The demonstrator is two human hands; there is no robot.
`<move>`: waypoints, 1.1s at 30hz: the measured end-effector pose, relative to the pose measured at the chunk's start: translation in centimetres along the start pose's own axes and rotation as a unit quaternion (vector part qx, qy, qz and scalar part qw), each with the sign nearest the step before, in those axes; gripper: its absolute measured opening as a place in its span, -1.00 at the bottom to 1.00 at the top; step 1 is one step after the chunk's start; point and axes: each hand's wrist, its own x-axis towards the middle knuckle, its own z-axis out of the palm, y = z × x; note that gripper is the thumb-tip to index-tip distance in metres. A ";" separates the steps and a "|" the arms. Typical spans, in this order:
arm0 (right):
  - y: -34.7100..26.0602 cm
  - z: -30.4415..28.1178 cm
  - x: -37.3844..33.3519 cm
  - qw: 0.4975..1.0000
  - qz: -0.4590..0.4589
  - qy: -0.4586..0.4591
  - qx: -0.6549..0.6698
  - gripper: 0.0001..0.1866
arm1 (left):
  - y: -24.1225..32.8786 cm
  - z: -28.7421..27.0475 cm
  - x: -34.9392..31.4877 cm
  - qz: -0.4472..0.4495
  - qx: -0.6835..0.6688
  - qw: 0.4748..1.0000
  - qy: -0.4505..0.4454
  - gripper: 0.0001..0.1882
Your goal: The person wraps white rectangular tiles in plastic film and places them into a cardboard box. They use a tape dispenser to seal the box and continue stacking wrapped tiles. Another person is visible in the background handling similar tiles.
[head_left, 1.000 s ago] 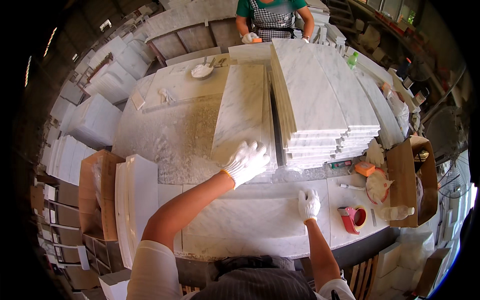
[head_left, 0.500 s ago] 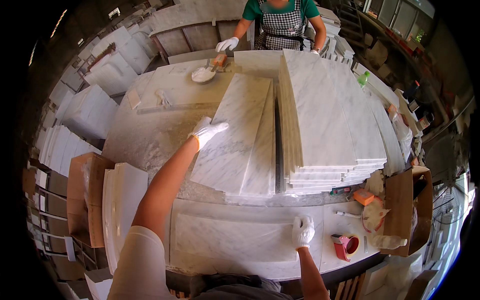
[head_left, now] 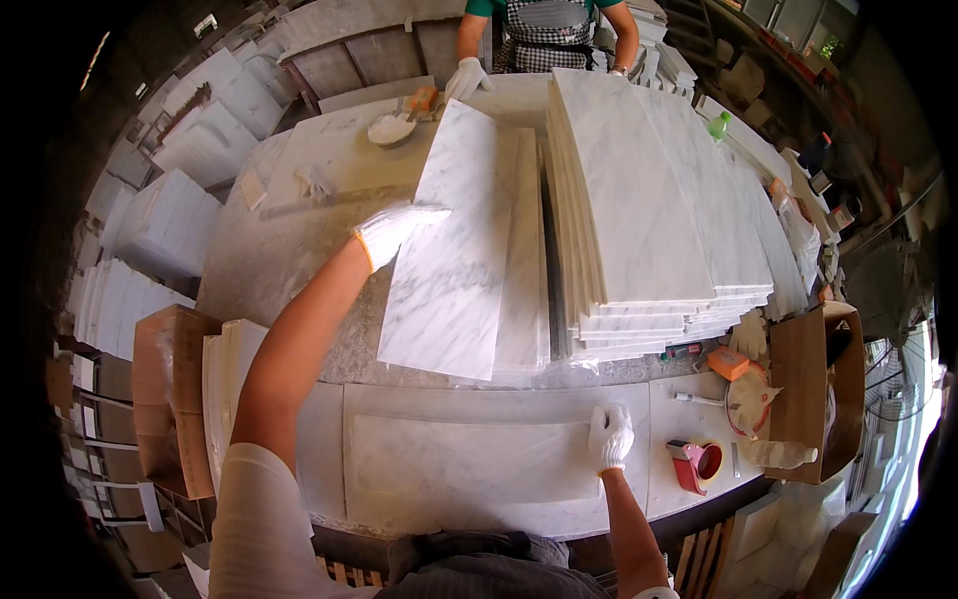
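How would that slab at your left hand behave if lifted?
The veined slab is probably stiff, since it shows no obvious sag. Its stone-like veining suggests it may be heavy for its size. The stacked slabs beside it show thin edges, so its corners might chip if knocked.

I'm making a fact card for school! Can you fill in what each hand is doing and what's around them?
Left hand: white-gloved, gripping the left edge of a grey-veined slab
Right hand: white-gloved, at the right end of a flat slab
Big pile: slab stack, right of the gripped one
Near right hand: red tape dispenser
Far side: person in a checked apron
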 end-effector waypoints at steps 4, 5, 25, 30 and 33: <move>-0.5 -0.1 0.1 1.000 0.007 -0.019 0.005 -0.82 | -0.6 0.1 -6.3 0.032 -0.033 0.998 0.053 -0.65; -0.6 -0.4 0.1 1.000 0.011 -0.022 0.003 -0.82 | -1.2 -0.3 -8.3 0.038 -0.054 0.996 0.056 -0.67; 1.8 -2.9 3.6 0.959 0.101 -0.242 0.107 -0.66 | -1.7 12.0 -35.1 -0.013 0.508 0.837 -0.204 -0.57; 2.7 -3.0 4.7 0.921 0.156 -0.313 0.170 -0.59 | -5.7 15.5 -33.5 0.186 0.553 0.786 -0.205 -0.57; 3.0 -2.9 4.6 0.915 0.157 -0.318 0.193 -0.57 | -7.6 16.4 -32.5 0.290 0.591 0.736 -0.155 -0.56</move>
